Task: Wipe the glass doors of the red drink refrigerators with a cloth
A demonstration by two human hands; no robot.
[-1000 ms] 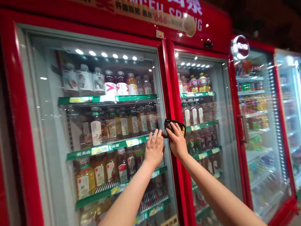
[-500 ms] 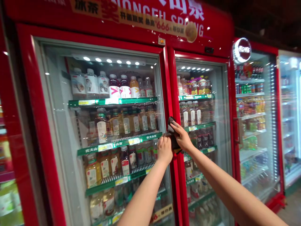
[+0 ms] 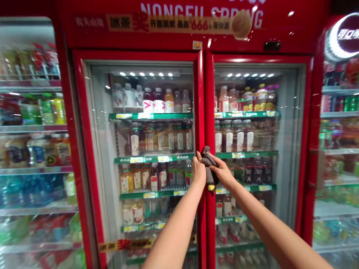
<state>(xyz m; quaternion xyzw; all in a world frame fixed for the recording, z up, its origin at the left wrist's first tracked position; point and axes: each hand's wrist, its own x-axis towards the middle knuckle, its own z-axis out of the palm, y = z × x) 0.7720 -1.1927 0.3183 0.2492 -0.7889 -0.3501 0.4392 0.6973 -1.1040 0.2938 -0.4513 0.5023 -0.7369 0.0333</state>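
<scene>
A bunched dark grey cloth point(image 3: 211, 178) with a yellow patch near its lower end lies against the middle of a red double-door drinks fridge. My right hand point(image 3: 223, 172) is closed on its right side, over the inner frame of the right glass door point(image 3: 246, 145). My left hand point(image 3: 198, 171) is just left of the cloth, its fingers curled at the inner edge of the left door's red frame point(image 3: 198, 101); its fingertips are partly hidden. Both fridge doors look closed.
Bottled drinks point(image 3: 158, 101) stand on green-edged shelves point(image 3: 154, 116) behind the glass. Another stocked cooler point(image 3: 33, 129) is at the left, and one more point(image 3: 340, 151) with a round lit sign stands at the right. A promotional strip point(image 3: 179, 24) runs across the fridge top.
My view has turned to face the fridge squarely, bringing the left cooler into sight. Both hands stay at the centre frames; more of the cloth shows between them.
</scene>
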